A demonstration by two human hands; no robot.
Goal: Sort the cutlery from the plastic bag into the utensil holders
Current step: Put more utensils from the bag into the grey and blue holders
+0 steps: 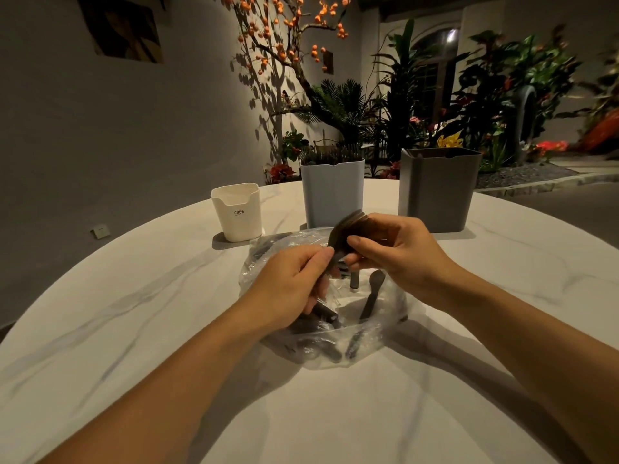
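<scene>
Only the cream holder (238, 212) shows writing, "CRBW", others plain

We see a table (502, 296) with a smooth, marble-like white surface veined in grey. The plastic bag (368, 343) is thin, clear, crinkled film that catches glossy highlights. The dark cutlery (348, 229) looks like matt plastic. The cream holder (238, 212), the pale blue holder (331, 192) and the grey holder (438, 189) appear to be smooth, matt plastic.

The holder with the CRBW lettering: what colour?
Cream white holder, dark lettering, seen in the head view.
</scene>
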